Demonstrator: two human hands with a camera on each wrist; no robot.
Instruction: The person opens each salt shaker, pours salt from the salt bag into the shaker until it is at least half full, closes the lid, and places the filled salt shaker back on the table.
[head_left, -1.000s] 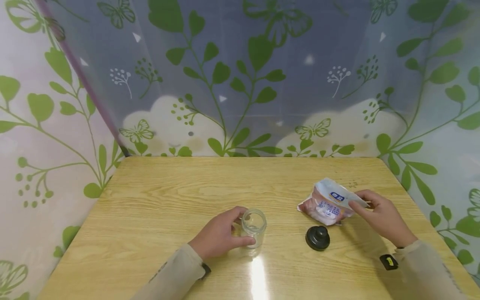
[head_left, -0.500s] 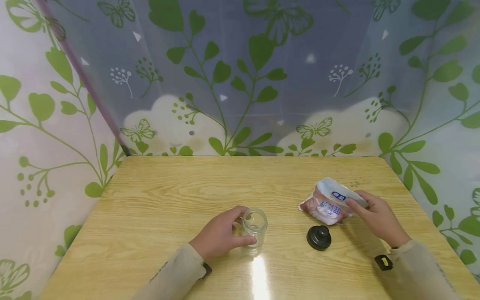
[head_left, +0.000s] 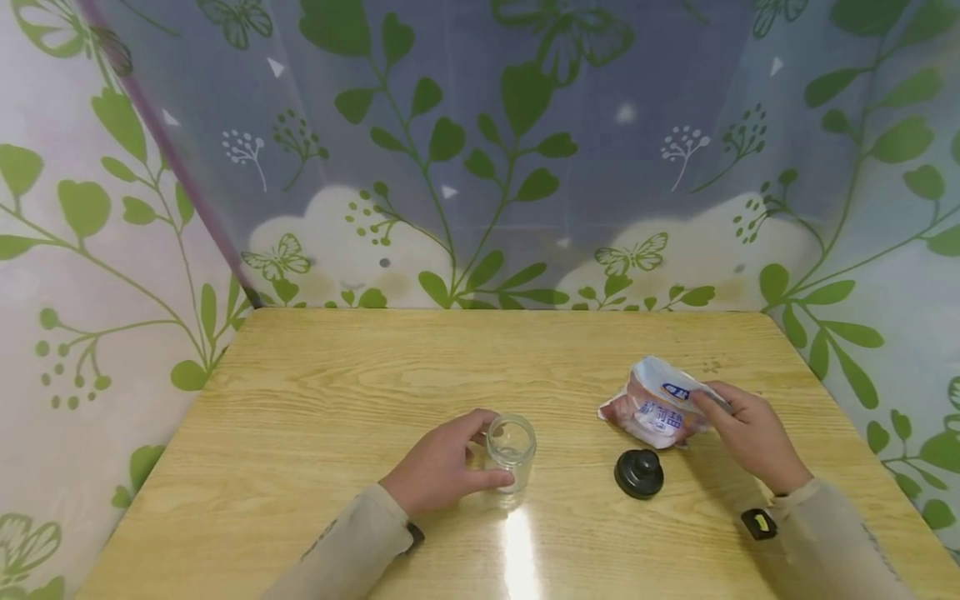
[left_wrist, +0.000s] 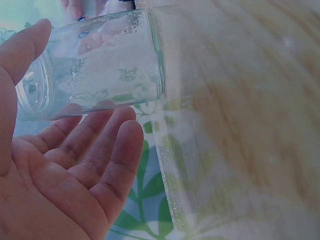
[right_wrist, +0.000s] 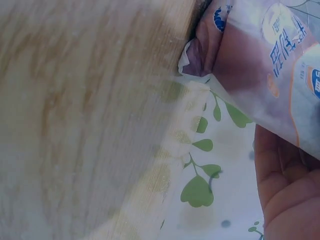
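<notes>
A clear glass jar [head_left: 511, 454] stands upright and uncovered on the table. My left hand [head_left: 442, 467] holds it from the left, thumb at the front and fingers behind; the left wrist view has the jar [left_wrist: 100, 65] between thumb and fingertips. To the right is a pink and white plastic bag of salt [head_left: 656, 408] with blue lettering. My right hand [head_left: 753, 433] pinches the bag's white right end, thumb on top and fingers beneath. In the right wrist view the bag [right_wrist: 255, 55] hides the fingertips. Its contents cannot be seen.
A round black lid [head_left: 639, 474] with a raised knob lies in front of the bag, between the jar and my right hand. The wooden table [head_left: 337, 367] is bounded by a leaf-patterned cloth [head_left: 465, 167] at the back and sides.
My right hand has shifted slightly left, and its thumb lies further over the bag's end, covering part of the blue logo. The left hand and jar have stayed in place.
</notes>
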